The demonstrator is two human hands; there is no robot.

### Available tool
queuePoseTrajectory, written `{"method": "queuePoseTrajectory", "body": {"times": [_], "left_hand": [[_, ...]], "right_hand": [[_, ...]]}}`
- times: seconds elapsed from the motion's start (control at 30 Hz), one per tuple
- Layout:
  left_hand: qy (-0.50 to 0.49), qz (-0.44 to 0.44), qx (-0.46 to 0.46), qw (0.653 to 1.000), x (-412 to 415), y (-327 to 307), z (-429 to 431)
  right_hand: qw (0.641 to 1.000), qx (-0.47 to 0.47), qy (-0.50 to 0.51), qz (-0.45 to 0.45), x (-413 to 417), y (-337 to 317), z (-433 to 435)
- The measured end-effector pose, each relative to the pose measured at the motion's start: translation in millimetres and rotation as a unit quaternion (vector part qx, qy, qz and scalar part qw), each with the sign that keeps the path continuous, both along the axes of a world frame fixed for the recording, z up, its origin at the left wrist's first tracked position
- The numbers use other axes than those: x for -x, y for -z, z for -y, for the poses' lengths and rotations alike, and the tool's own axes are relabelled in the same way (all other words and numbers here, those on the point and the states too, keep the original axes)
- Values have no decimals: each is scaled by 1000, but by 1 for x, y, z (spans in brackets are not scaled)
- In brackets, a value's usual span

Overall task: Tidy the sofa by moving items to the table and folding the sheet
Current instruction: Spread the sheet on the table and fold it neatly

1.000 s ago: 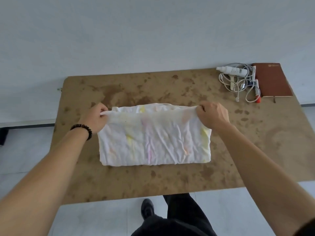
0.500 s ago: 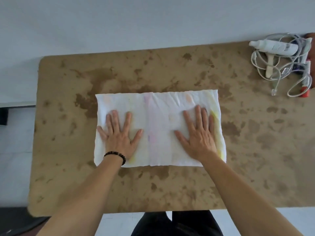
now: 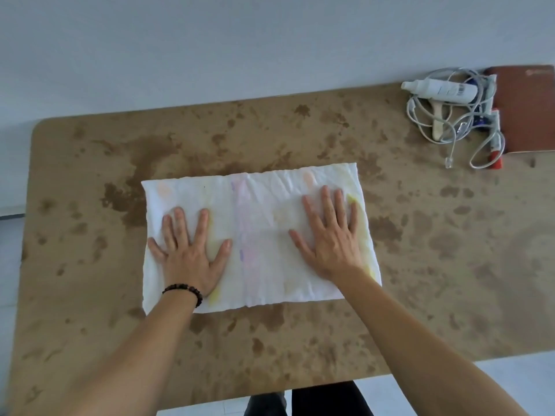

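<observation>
Here the folded white sheet (image 3: 258, 226), faintly stained yellow and pink, lies flat at the middle of the stained brown table (image 3: 420, 265), its long sides running along the table's length. Both hands lie palm-down on it with fingers straight and spread, gripping nothing: the left hand (image 3: 189, 253), a dark beaded bracelet (image 3: 183, 290) at its wrist, toward the table's left end, and the right hand (image 3: 330, 238) toward the table's right end. At the table's far right corner, well apart from the sheet, sit a white spray bottle (image 3: 441, 90), a tangled white cable (image 3: 420, 124) and a brown notebook (image 3: 528, 109).
</observation>
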State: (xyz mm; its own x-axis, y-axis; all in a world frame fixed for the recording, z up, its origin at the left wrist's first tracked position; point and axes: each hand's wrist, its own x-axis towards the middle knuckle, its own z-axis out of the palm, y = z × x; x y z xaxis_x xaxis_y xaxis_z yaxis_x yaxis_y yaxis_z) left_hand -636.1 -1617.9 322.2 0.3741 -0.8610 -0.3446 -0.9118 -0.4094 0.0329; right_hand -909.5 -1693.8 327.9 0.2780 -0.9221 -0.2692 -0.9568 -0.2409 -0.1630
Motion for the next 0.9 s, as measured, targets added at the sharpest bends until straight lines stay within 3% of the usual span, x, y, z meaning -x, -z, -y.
{"method": "queuePoseTrajectory", "body": {"times": [0.13, 0.3, 0.4, 0.5, 0.63, 0.77, 0.83, 0.9], "left_hand": [[1, -4, -28, 1000, 2, -3, 2], [6, -6, -44, 999, 1, -7, 5], [20, 10, 48, 999, 18, -14, -3], [113, -34, 133, 984, 66, -26, -7], [247, -40, 33, 968, 124, -16, -15], [247, -25, -14, 969, 129, -7, -13], [237, -41, 12, 970, 127, -10, -14], [243, -67, 120, 960, 134, -13, -20]], "right_hand": [[989, -25, 148, 4, 40, 0, 10], [972, -32, 215, 85, 41, -13, 5], [953, -27, 269, 133, 42, -29, 14], [900, -126, 359, 211, 40, -39, 35], [779, -255, 438, 368, 51, -50, 52], [693, -364, 446, 434, 64, -58, 63], [684, -398, 425, 439, 63, -61, 63], [704, -391, 404, 434, 61, -63, 61]]}}
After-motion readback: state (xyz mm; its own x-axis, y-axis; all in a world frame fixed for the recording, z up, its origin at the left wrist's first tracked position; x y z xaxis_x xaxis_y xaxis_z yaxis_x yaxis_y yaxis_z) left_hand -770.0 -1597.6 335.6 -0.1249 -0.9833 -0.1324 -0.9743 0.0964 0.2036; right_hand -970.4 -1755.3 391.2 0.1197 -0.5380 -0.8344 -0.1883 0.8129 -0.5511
